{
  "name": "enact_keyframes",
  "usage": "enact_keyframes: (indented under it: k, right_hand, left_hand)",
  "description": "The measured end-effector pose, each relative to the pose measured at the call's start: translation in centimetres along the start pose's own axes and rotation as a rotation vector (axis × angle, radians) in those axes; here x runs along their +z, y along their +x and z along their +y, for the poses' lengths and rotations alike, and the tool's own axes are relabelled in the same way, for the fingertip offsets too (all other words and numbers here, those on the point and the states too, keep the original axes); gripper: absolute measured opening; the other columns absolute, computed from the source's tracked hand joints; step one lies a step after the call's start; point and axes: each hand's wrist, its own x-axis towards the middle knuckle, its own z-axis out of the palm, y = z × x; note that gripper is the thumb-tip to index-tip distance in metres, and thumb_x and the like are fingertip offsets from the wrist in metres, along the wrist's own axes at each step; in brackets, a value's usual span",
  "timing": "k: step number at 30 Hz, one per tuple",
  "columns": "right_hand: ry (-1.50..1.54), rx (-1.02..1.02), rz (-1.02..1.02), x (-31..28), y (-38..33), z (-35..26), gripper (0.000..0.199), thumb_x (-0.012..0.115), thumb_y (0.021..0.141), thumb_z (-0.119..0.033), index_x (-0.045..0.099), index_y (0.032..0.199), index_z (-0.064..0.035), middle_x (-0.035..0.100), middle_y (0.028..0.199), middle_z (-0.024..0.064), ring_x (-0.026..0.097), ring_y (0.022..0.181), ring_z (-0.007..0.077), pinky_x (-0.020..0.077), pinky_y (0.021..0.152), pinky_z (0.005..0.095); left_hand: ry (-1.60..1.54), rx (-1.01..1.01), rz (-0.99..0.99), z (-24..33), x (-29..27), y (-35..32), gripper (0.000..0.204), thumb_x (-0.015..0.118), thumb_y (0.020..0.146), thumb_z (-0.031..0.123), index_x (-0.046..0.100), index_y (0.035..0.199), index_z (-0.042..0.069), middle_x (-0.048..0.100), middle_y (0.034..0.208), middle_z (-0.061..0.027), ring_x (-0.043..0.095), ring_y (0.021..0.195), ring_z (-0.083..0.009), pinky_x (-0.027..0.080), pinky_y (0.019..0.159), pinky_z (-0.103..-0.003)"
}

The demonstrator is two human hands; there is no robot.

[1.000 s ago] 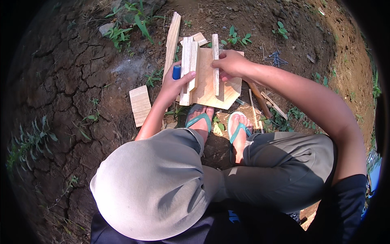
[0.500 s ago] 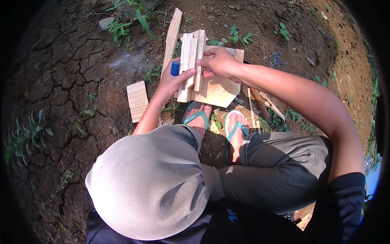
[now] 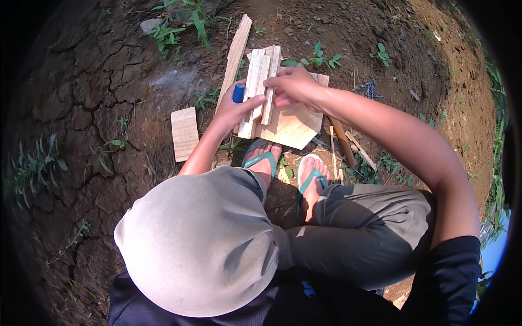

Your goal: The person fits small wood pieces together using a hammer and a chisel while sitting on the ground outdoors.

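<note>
My left hand (image 3: 236,105) is closed around a bundle of pale wooden strips (image 3: 253,81), its thumb pressed across their front. Beside the thumb's base a short blue cylinder (image 3: 238,93) stands up within the same hand; its lower end is hidden. On the bundle's right side lies another narrow wooden strip (image 3: 271,89). My right hand (image 3: 293,87) has its fingertips on that strip, thumb and fingers bent around its edge. Under the strips is a broad flat wooden board (image 3: 293,125), partly covered by them and by my hands.
A long wooden plank (image 3: 235,57) lies beyond my left hand, and a small wooden block (image 3: 185,134) to its left. Several nails (image 3: 370,91) are piled on the soil at right. A brown wooden handle (image 3: 343,141) and thin sticks lie near my sandalled right foot (image 3: 311,185).
The whole view has shifted slightly. Both hands keep nearly the same hold on the wooden strips, with only a slight movement of the right fingers.
</note>
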Motion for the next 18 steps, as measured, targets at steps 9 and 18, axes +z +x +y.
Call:
enact_keyframes:
  k: [9, 18]
  right_hand:
    - [0.103, -0.024, -0.021, -0.4, 0.7, 1.7, 0.048, 0.080, 0.091, -0.026, 0.061, 0.121, 0.0060, 0.070, 0.102, 0.0133, 0.071, 0.081, 0.0158, 0.0618, 0.070, 0.0249]
    - [0.078, 0.001, -0.055, -0.8, 1.2, 1.2, 0.049, 0.081, 0.090, -0.026, 0.061, 0.120, 0.0072, 0.070, 0.102, 0.0138, 0.071, 0.081, 0.0147, 0.0615, 0.068, 0.0218]
  left_hand:
    - [-0.015, 0.015, 0.001, -1.8, -0.4, 0.6, 0.083, 0.089, 0.081, 0.035, 0.047, 0.142, -0.003, 0.064, 0.126, -0.0133, 0.064, 0.111, -0.0183, 0.052, 0.094, -0.033]
    - [-0.023, 0.005, -0.012, -0.8, -0.2, 0.1, 0.078, 0.084, 0.086, 0.035, 0.047, 0.143, -0.003, 0.064, 0.127, -0.0135, 0.063, 0.114, -0.0185, 0.051, 0.098, -0.034]
